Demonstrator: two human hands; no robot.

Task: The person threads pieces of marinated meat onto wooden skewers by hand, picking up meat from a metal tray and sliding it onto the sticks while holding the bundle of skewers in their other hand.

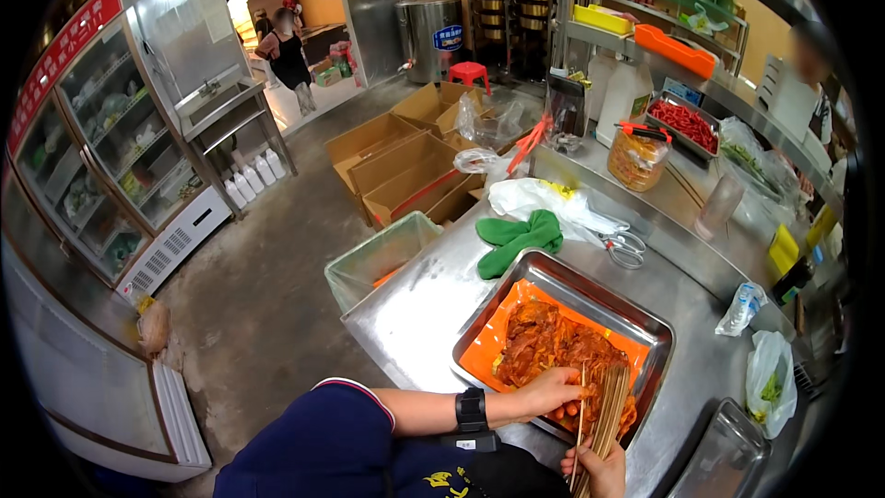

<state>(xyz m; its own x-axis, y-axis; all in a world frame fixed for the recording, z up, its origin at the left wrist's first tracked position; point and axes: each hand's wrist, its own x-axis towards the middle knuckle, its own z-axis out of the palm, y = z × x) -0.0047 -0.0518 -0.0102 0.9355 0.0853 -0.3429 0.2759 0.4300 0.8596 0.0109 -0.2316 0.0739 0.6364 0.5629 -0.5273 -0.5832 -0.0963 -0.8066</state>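
My right hand [600,467] grips a thick bundle of bamboo skewers [610,404], points upward. One single skewer [582,415] stands apart from the bundle on its left side, its lower end near my right fingers. My left hand [553,394], with a black band on the wrist, closes its thumb and fingers around that single skewer. Orange-red marinade stains those fingertips; whether they also pinch meat is hard to see. Beneath both hands lies a heap of red marinated meat slices [536,339] on an orange liner [477,354], inside a rectangular steel tray [588,282].
Beyond the tray lie green gloves [522,242] and scissors [622,247]. An empty metal tray [722,456] and a plastic bag with greens [771,380] are at right. A lined bin [380,256] and cardboard boxes [415,173] stand by the table. People are in the background.
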